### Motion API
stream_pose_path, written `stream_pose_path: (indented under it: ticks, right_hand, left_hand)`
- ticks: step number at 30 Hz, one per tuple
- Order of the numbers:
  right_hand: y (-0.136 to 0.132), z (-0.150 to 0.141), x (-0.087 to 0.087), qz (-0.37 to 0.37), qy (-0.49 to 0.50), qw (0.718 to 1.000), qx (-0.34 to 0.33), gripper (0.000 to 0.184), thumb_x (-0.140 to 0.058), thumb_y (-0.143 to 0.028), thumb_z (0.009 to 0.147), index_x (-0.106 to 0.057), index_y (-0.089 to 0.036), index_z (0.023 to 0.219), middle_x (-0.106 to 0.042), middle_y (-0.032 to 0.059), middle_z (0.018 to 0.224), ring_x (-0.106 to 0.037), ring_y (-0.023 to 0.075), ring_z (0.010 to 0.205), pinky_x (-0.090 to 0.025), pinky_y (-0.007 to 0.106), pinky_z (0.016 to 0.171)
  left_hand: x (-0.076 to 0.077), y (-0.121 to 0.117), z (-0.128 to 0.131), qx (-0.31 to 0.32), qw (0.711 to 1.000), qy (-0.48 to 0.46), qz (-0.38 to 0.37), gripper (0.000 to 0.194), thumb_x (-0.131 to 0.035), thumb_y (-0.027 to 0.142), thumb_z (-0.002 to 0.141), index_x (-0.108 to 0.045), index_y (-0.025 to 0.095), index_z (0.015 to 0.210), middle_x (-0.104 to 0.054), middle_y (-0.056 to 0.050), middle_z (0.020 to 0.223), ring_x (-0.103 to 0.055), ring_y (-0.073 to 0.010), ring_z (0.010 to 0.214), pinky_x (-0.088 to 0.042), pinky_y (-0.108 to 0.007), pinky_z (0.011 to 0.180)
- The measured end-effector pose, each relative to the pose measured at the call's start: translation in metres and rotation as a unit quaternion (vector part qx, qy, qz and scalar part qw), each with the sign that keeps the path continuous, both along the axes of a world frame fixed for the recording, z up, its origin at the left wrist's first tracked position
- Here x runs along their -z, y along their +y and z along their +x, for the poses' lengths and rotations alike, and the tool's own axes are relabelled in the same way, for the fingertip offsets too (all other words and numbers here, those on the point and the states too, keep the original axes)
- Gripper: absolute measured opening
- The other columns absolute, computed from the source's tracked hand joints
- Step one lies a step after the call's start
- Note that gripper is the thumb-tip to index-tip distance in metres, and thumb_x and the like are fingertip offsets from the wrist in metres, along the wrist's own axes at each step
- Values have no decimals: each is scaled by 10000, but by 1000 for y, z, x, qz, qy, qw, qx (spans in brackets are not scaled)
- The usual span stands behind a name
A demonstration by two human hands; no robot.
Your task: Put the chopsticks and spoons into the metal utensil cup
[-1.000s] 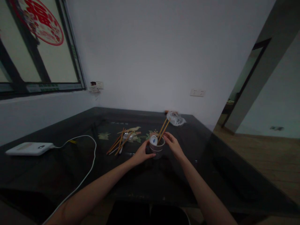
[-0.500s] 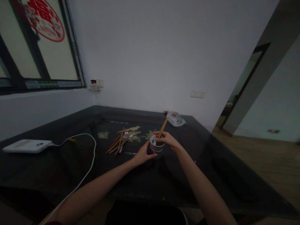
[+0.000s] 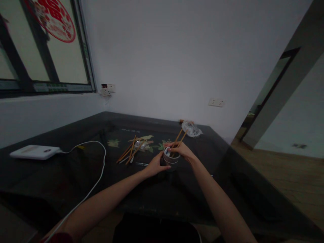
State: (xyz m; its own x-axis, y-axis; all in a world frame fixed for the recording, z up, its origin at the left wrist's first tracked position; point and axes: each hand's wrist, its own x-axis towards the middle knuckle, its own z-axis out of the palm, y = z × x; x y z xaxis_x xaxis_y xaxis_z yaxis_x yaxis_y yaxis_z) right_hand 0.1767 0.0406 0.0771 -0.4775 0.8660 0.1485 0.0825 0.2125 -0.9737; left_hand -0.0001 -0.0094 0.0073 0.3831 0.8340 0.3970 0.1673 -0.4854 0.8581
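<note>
A small grey cup (image 3: 172, 160) with a pale rim stands on the dark table in front of me. My left hand (image 3: 155, 165) is wrapped round its left side, thumb across the front. Over the mouth of the cup, my right hand (image 3: 186, 152) is closed round a pair of wooden chopsticks (image 3: 179, 135), their upper ends spread and leaning right. Their lower ends go down into the cup. Inside the rim, close to my right fingertips, is a white piece (image 3: 167, 151), perhaps a spoon; whether those fingers touch it is unclear.
Left of the cup lies a loose pile of chopsticks (image 3: 130, 150) with shiny metal spoons (image 3: 140, 145). A crumpled clear plastic bag (image 3: 191, 129) is near the wall. At far left, a white power bank (image 3: 35, 152) trails a white cable (image 3: 102, 165) past my left arm.
The chopsticks, close together before, have spread apart at the top. The white piece with a blue mark sits lower in the cup. My left hand keeps its hold; the view has shifted slightly.
</note>
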Motion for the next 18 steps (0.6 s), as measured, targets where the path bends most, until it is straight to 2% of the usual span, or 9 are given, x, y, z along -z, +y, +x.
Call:
stream_pose_path:
  ticks: [3, 10, 15, 18]
  right_hand:
    - [-2, 2, -2, 3, 0, 1000, -7, 341, -800, -370, 552, -740, -152, 807, -684, 122, 1073, -629, 258, 978, -490, 343, 820]
    - [4, 0, -1, 12, -42, 999, -8, 381, -815, -377, 517, -708, -142, 798, -706, 98, 980, -656, 202, 787, -514, 307, 705]
    - [2, 1, -4, 28, -73, 996, -31, 385, -784, -414, 568, -718, -147, 838, -701, 89, 996, -651, 200, 802, -506, 309, 724]
    - [1, 2, -7, 45, -96, 994, -40, 372, -762, -450, 589, -729, -143, 797, -690, 97, 1035, -641, 231, 879, -501, 327, 768]
  left_hand:
    - [0, 0, 0, -1, 1000, 4, 4, 720, -756, 296, 664, -423, 171, 1290, -538, -118, 1288, -516, -267, 1175, -382, -422, 1020]
    - [-3, -2, 0, -1, 1000, 6, 7, 706, -750, 325, 669, -435, 166, 1281, -545, -125, 1275, -525, -270, 1160, -391, -423, 1006]
    - [-2, -2, 0, -8, 1000, 9, 6, 693, -754, 338, 661, -455, 169, 1263, -572, -117, 1234, -538, -276, 1137, -398, -431, 995]
    - [-3, -2, 0, -9, 1000, 13, 17, 678, -753, 339, 663, -463, 176, 1255, -567, -109, 1239, -541, -265, 1127, -410, -415, 984]
